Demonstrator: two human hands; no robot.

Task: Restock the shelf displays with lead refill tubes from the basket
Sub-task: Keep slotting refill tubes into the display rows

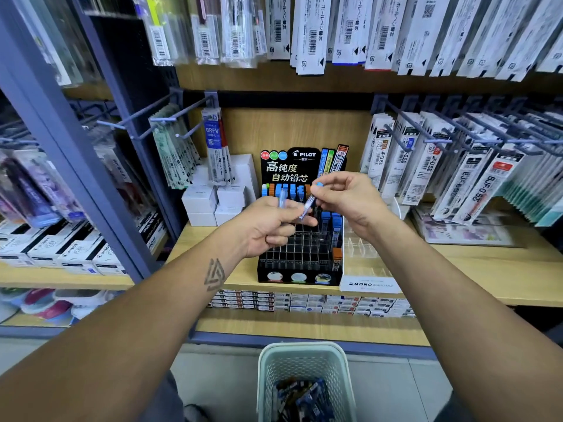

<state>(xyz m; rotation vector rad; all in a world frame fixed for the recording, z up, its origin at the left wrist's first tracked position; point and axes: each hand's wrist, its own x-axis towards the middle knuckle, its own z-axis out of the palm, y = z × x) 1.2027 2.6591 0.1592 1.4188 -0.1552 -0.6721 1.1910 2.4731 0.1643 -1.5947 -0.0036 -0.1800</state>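
A black Pilot display rack (pixel 300 277) with many small slots stands on the wooden shelf. Blue-capped tubes fill its back row, and a few blue and orange ones stand at its right side. Above the rack, my right hand (pixel 344 197) pinches a clear lead refill tube (pixel 308 204) with a blue cap, tilted. My left hand (pixel 271 225) grips another clear blue tube (pixel 282 198) that sticks up from its fingers. Below me on the floor, a pale green basket (pixel 265 379) holds several more tubes (pixel 304 397).
A clear Mono display (pixel 370 283) sits right of the rack. White boxes (pixel 213 205) are stacked to its left. Hooks with hanging refill packs (pixel 475 181) jut out on both sides and above. Flat boxes (pixel 304 303) line the lower shelf.
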